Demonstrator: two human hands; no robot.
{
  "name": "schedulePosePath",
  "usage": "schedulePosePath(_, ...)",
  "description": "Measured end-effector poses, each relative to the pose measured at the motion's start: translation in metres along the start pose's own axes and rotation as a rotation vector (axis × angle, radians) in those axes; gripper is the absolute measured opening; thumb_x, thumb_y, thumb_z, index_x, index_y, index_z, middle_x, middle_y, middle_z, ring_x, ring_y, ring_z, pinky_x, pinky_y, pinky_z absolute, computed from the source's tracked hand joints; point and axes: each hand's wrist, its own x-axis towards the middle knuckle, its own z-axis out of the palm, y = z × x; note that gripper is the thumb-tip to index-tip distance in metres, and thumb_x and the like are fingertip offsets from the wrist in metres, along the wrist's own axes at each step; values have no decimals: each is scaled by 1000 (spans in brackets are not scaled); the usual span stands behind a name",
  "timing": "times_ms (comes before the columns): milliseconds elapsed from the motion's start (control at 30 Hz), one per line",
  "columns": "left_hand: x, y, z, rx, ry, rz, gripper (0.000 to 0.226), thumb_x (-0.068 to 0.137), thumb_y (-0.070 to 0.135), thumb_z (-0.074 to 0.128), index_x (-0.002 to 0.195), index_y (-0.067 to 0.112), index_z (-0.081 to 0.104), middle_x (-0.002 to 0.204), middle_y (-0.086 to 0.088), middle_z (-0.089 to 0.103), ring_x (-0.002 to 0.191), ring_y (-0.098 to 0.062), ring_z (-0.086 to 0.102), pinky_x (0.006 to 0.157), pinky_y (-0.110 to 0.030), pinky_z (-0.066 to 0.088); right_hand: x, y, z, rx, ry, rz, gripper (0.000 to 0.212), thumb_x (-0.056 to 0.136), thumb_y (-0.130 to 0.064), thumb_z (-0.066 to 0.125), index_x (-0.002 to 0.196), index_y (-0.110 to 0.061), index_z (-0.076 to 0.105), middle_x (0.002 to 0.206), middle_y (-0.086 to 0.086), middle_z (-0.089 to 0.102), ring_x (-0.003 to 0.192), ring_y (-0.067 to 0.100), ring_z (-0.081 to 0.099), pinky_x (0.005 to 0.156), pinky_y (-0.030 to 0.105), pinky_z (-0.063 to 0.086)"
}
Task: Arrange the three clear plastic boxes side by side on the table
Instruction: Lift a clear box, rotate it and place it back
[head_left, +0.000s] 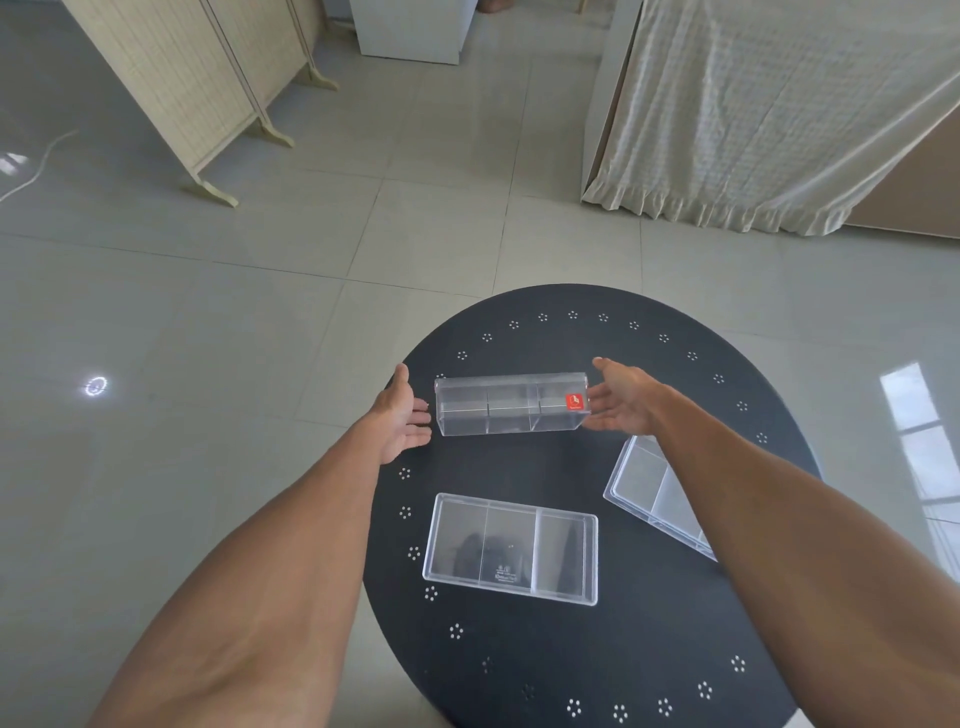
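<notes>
Three clear plastic boxes with inner dividers lie on a round black table (571, 654). The far box (511, 404) stands on its long side and carries a red sticker at its right end. My left hand (402, 421) is open just off its left end, a small gap showing. My right hand (621, 397) is open at its right end, fingertips close to the sticker; contact is unclear. A second box (511, 548) lies flat nearer to me. The third box (649, 493) lies angled at the right, partly hidden under my right forearm.
The table stands on a glossy tiled floor. A folding screen (197, 78) stands at the far left, a white cabinet (413, 28) at the back, and a pale curtain (769, 109) hangs at the far right. White dot patterns ring the table's edge.
</notes>
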Motion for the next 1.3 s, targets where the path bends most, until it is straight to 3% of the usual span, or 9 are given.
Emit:
schedulePosePath(67,-3,4,1,-18,-43,-33,89,97,67,24,135,-9,49,133,-27,56,118,-41,58,101,-46,49,-4,-7,3,-11,-34,18,68,109,-47,42,142,12,45,126,25,60,108,39,62,107,49,52)
schedulePosePath(233,-6,8,4,-42,-79,-33,88,98,66,22,131,-9,51,134,-26,56,121,-38,57,105,-44,46,-9,-16,5,-38,-103,17,77,107,-52,43,153,9,35,148,26,52,122,39,59,110,49,49)
schedulePosePath(300,-3,6,3,-88,-61,6,87,98,66,24,131,-9,52,135,-24,57,122,-36,57,105,-43,46,-9,-15,4,-6,-95,-24,76,106,-52,45,150,9,38,143,27,54,113,37,58,110,48,48)
schedulePosePath(433,-1,-1,1,-154,-72,52,86,96,69,26,133,-3,54,137,-19,57,122,-33,57,106,-42,46,-5,-7,5,16,-73,-78,71,103,-58,46,139,2,51,114,16,68,110,34,65,111,49,47)
schedulePosePath(567,-2,-6,0,-180,-77,61,86,95,69,25,135,-2,52,138,-19,56,123,-33,57,107,-42,44,-5,-2,4,9,-99,-108,71,102,-65,41,129,-3,62,118,15,76,107,31,72,107,48,52)
schedulePosePath(733,-5,-8,3,-189,-86,74,87,95,71,23,136,0,52,138,-18,57,121,-31,58,106,-40,45,-8,2,8,69,-141,-125,73,102,-66,40,129,-1,57,124,16,71,113,31,69,108,48,51)
schedulePosePath(933,-4,-14,4,-187,-83,70,92,93,74,24,138,-1,51,139,-18,56,123,-30,58,107,-42,44,-12,11,13,115,-141,-136,63,104,-61,39,125,-3,53,109,11,69,108,30,68,105,44,52)
schedulePosePath(1133,-6,-19,6,-171,-79,77,90,94,73,22,139,-1,50,143,-17,53,128,-30,54,110,-41,40,-14,21,17,167,-140,-131,78,104,-60,41,148,4,44,125,14,65,121,32,64,108,44,49)
schedulePosePath(1300,-9,-16,8,-119,-70,61,93,92,75,22,143,0,47,144,-17,52,129,-30,53,110,-42,40,-20,21,20,144,-114,-118,81,107,-58,33,156,7,32,154,23,50,135,36,55,111,43,43)
